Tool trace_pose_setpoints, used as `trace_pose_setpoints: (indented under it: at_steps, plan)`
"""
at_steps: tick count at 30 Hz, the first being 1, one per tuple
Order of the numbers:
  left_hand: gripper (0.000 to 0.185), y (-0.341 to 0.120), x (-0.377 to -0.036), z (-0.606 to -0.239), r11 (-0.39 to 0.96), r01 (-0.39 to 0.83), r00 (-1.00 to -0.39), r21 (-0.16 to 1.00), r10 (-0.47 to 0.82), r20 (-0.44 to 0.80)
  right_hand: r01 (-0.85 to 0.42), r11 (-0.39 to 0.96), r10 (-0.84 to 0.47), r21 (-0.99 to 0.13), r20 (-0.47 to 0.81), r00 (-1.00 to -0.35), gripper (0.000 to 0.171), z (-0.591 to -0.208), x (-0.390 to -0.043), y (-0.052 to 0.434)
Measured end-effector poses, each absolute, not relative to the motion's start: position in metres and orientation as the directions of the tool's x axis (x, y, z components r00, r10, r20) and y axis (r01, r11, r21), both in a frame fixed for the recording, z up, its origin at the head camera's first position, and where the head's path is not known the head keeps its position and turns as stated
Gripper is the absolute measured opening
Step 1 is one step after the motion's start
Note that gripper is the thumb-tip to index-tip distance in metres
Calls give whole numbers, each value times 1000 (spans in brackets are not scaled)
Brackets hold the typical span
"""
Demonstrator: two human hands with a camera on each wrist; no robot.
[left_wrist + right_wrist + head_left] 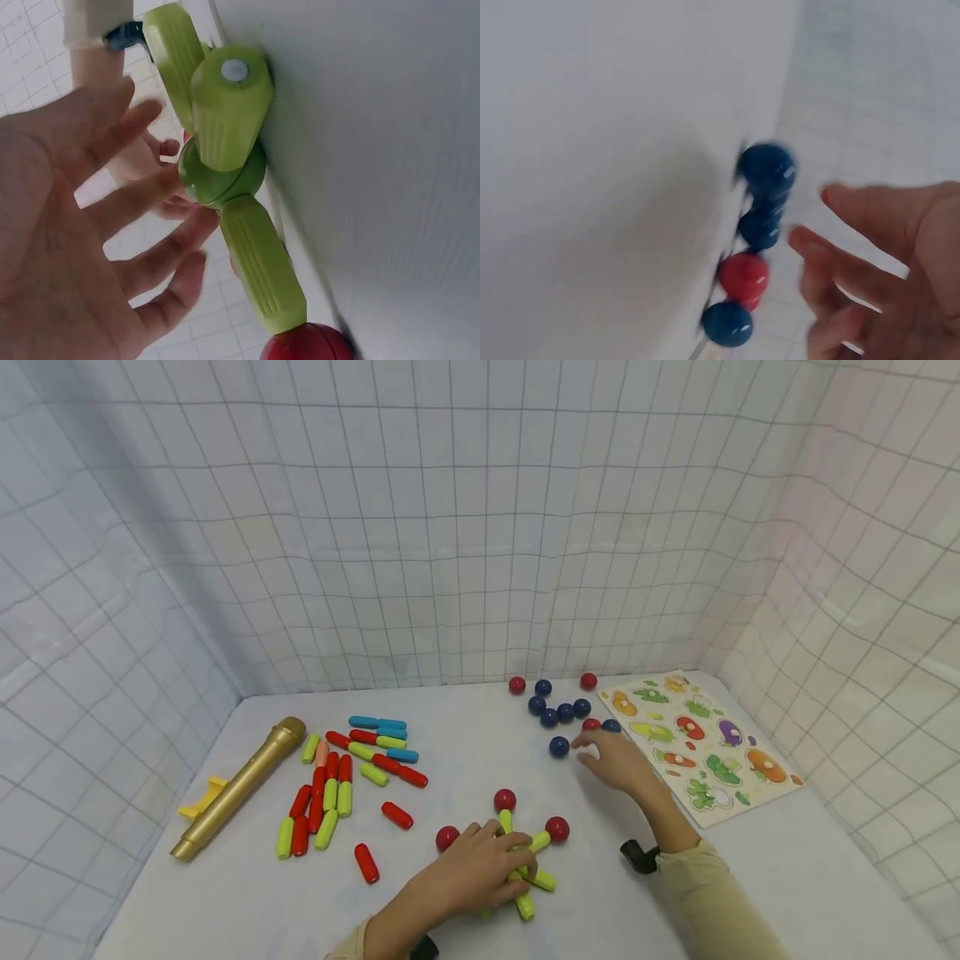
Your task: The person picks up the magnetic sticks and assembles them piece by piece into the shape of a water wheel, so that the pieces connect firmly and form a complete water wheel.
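Observation:
My left hand (480, 868) lies over a star-like figure of lime-green rods (543, 881), partly hiding it. In the left wrist view its fingers are spread, the fingertips right at a green ball (201, 176) where the rods meet. Red balls (557, 829) sit at the outer ends of some rods. My right hand (617, 760) reaches towards a dark blue ball (558, 747) standing apart at the front of a cluster. Thumb and fingers are parted just right of that ball, with nothing between them.
More dark blue balls (566, 712) and a few red balls (517, 685) lie at the back. A vegetable-picture board (693, 810) is at right. Red, green and blue rods (397, 768) spread across the left, beside a gold microphone (243, 789) on a yellow piece (206, 795).

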State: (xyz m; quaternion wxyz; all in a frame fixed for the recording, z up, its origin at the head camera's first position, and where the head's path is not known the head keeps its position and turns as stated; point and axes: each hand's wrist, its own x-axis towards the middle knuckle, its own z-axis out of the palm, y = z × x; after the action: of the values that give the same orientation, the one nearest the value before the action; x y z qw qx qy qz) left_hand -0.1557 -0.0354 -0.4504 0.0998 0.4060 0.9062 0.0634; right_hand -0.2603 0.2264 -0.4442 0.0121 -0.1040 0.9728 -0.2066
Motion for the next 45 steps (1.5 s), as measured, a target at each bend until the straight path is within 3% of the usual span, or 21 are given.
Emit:
trace_pose_setpoints:
  at_steps: [3, 6, 13, 20, 27, 40, 45]
  plan:
    - [27, -36, -156, -448, 641, 744, -626, 190, 767, -137, -141, 939, -115, -315, 99, -988, 28, -444, -285, 234]
    - [32, -35, -155, -448, 641, 748, -623, 170, 767, -153, -102, 964, -80, -246, 94, -992, 34, -446, -299, 240]
    - [37, -29, -151, -453, 598, 785, -567, 159, 798, -202, -113, 981, -105, -159, 58, -993, 31, -453, -298, 244]
    - [39, -28, -149, -456, 573, 818, -564, 48, 816, -126, -123, 972, -120, -202, 26, -992, 28, -450, -282, 245]
    - [40, -26, -150, -456, 574, 817, -567, 43, 816, -115, -88, 941, -131, -326, -114, -985, 26, -446, -251, 244]
    - [32, -16, -149, -455, 587, 809, -586, -31, 801, -122, -96, 909, -212, -406, -252, -944, 24, -438, -202, 232]
    - [27, -9, -157, -455, 638, 766, -642, -71, 756, -125, -116, 899, -239, -423, -250, -938, 25, -440, -201, 229]
